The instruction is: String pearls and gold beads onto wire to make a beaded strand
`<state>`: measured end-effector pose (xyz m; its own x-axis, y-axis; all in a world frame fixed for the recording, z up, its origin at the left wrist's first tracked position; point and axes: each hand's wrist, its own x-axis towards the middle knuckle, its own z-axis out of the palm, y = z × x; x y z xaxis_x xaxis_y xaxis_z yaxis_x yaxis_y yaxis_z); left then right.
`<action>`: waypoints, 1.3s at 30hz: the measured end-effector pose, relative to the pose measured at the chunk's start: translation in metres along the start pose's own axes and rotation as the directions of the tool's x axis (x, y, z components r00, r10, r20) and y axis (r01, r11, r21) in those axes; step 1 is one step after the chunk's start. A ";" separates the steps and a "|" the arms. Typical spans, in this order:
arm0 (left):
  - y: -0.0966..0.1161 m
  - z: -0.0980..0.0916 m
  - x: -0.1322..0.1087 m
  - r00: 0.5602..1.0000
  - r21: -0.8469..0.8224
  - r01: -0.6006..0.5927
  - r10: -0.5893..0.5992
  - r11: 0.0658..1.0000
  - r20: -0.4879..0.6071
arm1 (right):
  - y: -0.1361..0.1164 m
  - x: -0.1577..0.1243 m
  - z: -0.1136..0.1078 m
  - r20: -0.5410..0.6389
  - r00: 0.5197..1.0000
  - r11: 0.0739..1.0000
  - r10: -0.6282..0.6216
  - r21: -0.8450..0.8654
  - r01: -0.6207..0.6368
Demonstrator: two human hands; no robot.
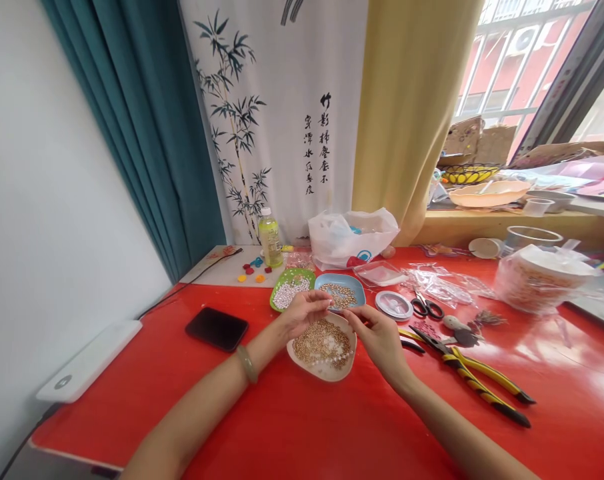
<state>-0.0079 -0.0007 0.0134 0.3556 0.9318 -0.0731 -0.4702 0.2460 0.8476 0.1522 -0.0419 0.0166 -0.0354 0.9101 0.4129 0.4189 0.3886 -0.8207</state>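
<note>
my left hand (306,313) and right hand (378,331), both curled inward, above a white dish (327,376) of gold beads (308,345), whether either grips anything I cannot tell

Looks fwd & down from wearer's head onto red tabletop (292,427). Sits fairly near L hand (305,315) & R hand (378,333), just below mid-frame; reaches back to teal curtain (137,147), upper L, & window (502,87), upper R.

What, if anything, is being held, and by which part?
It cannot be told: the left hand and right hand are in pinching poses by the white dish of gold beads, but anything gripped is too small to make out.
</note>
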 end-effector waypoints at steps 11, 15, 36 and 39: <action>-0.001 -0.002 0.002 0.999 0.049 -0.036 0.035 0.998 0.008 | -0.002 0.000 0.000 -0.009 1.000 0.998 -0.008 -0.058 0.007; -0.001 -0.001 0.002 0.998 0.147 -0.062 0.062 0.987 0.006 | -0.002 -0.001 0.001 -0.001 1.000 0.997 -0.010 -0.076 0.010; 0.010 -0.022 0.012 0.990 0.441 -0.125 0.139 0.889 0.002 | 0.017 0.007 0.006 0.288 0.897 0.687 0.335 0.577 -0.442; 0.010 -0.027 0.015 0.988 0.672 -0.154 0.122 0.724 0.094 | 0.018 0.008 0.006 0.327 0.877 0.596 0.353 0.644 -0.480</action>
<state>-0.0292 0.0228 0.0064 0.3699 0.9255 0.0811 0.1479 -0.1448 0.9783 0.1536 -0.0265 0.0028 -0.1797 0.9821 -0.0564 -0.3175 -0.1122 -0.9416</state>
